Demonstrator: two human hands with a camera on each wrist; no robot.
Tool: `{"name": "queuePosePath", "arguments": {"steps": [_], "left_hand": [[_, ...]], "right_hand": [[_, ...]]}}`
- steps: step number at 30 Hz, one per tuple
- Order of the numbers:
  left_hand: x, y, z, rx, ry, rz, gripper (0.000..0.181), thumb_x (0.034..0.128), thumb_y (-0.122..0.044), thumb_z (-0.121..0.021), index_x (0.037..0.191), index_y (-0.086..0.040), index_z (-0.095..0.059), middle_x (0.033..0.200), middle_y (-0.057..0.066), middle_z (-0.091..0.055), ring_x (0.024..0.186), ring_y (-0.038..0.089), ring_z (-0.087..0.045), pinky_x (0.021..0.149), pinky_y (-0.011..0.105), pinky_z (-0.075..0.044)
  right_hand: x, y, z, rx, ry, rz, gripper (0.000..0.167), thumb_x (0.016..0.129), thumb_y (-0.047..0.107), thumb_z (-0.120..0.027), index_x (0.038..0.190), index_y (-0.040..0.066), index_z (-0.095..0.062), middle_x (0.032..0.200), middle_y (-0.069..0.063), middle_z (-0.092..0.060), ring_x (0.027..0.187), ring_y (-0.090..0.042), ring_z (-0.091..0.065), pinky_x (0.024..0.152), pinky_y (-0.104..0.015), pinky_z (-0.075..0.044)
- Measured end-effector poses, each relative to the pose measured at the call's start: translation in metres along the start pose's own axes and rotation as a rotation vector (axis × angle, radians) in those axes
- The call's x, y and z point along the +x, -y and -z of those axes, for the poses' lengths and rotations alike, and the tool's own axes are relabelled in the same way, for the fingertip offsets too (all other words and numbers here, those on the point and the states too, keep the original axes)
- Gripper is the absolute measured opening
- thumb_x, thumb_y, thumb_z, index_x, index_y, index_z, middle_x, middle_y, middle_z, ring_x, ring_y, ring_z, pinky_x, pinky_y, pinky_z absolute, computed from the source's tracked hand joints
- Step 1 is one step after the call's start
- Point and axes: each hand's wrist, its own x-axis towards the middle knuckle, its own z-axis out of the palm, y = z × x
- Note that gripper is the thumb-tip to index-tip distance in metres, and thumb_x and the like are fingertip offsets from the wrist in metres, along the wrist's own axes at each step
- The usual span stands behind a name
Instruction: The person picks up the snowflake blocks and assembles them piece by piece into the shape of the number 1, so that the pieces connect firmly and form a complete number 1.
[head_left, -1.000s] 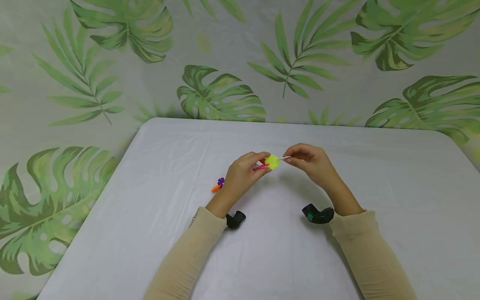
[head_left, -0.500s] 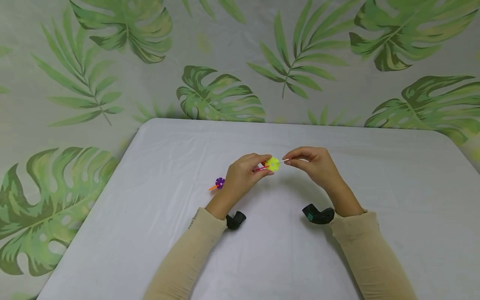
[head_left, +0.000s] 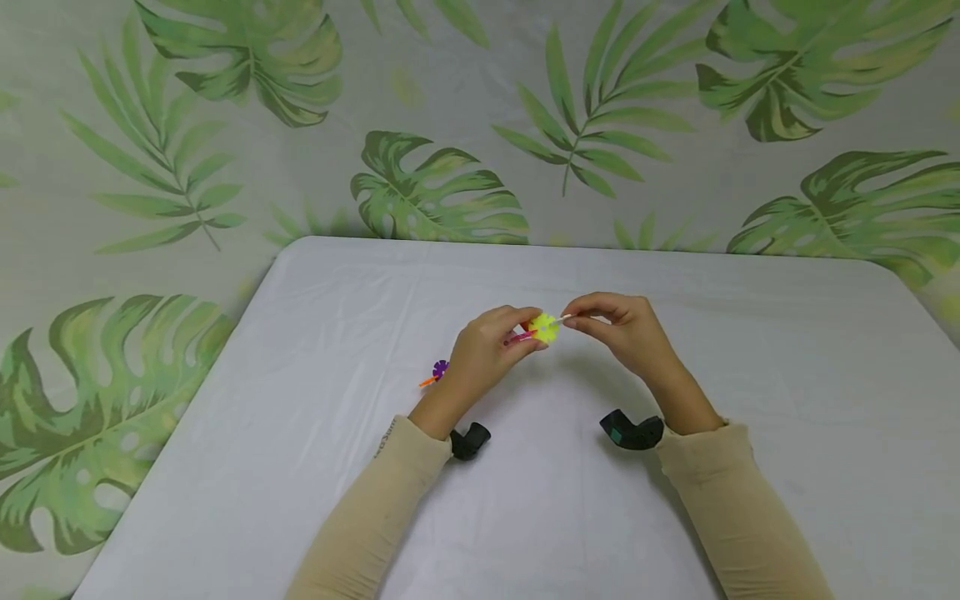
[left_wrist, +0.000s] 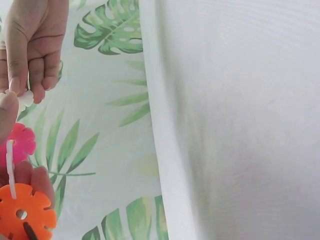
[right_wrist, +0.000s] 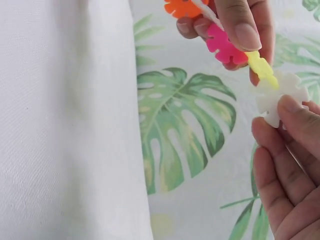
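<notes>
My left hand point(head_left: 483, 348) grips a chain of notched plastic discs between thumb and fingers. In the chain are an orange disc point(left_wrist: 37, 212), a white disc point(left_wrist: 10, 170) seen edge-on, a pink disc point(right_wrist: 224, 46) and a yellow disc point(head_left: 545, 328). With thumb and fingertips my right hand point(head_left: 621, 325) pinches another white disc point(right_wrist: 292, 86). This white disc meets the outer edge of the yellow disc in the right wrist view; whether their slots interlock I cannot tell. Both hands are raised above the table.
Left of my left wrist lies a purple notched disc point(head_left: 439, 369) with an orange piece point(head_left: 428, 382) against it, partly hidden by the hand. A white cloth covers the table point(head_left: 337, 292). Behind it hangs a leaf-patterned backdrop point(head_left: 442, 187). Black wrist cameras point(head_left: 632, 430) hang under both wrists.
My right hand has shifted slightly left, bringing its white disc closer against the yellow disc. The left hand stays nearly in place, with the chain in its grip.
</notes>
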Motion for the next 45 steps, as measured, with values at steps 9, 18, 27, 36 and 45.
{"name": "queuePosePath", "arguments": {"steps": [9,18,27,36,45], "left_hand": [[0.004,-0.004,0.005,-0.210,0.053,0.016,0.040,0.0773,-0.009,-0.071,0.114,0.000,-0.060,0.097,0.006,-0.063,0.075,0.012,-0.054,0.068,0.016,-0.045],[0.007,-0.024,0.011,-0.458,0.113,0.044,0.029,0.0843,0.002,-0.059,0.113,0.001,-0.058,0.104,0.010,-0.060,0.089,0.014,-0.058,0.076,0.022,-0.048],[0.012,-0.058,0.027,-0.494,0.152,0.048,0.030,0.0809,0.008,-0.061,0.111,0.011,-0.056,0.103,0.019,-0.060,0.089,0.024,-0.058,0.080,0.027,-0.047],[0.007,-0.058,0.013,-0.674,0.177,0.149,0.033,0.0804,0.008,-0.061,0.113,0.010,-0.054,0.101,0.020,-0.061,0.086,0.022,-0.060,0.079,0.032,-0.049],[0.002,-0.042,-0.001,-0.712,0.186,0.315,0.034,0.0816,0.005,-0.061,0.115,0.006,-0.055,0.101,0.020,-0.059,0.086,0.024,-0.061,0.078,0.028,-0.049]], "right_hand": [[-0.001,-0.015,0.008,0.101,-0.085,0.037,0.018,0.075,-0.015,-0.063,0.091,-0.008,-0.064,0.087,-0.011,-0.064,0.083,-0.014,-0.057,0.073,-0.021,-0.047],[-0.001,-0.007,0.022,0.182,-0.134,0.096,0.021,0.074,-0.018,-0.061,0.094,-0.012,-0.062,0.091,-0.013,-0.063,0.080,-0.018,-0.057,0.074,-0.023,-0.049],[-0.002,0.006,0.030,0.251,-0.152,0.083,0.021,0.075,-0.017,-0.062,0.095,-0.014,-0.061,0.089,-0.011,-0.064,0.076,-0.016,-0.058,0.070,-0.023,-0.050],[-0.003,0.007,0.029,0.354,-0.088,0.063,0.020,0.078,-0.015,-0.058,0.098,-0.017,-0.058,0.089,-0.014,-0.062,0.071,-0.020,-0.058,0.069,-0.024,-0.050],[-0.002,-0.018,0.019,0.293,-0.015,-0.130,0.023,0.085,-0.004,-0.057,0.108,-0.008,-0.055,0.094,-0.013,-0.055,0.070,-0.019,-0.060,0.072,-0.026,-0.050]]}}
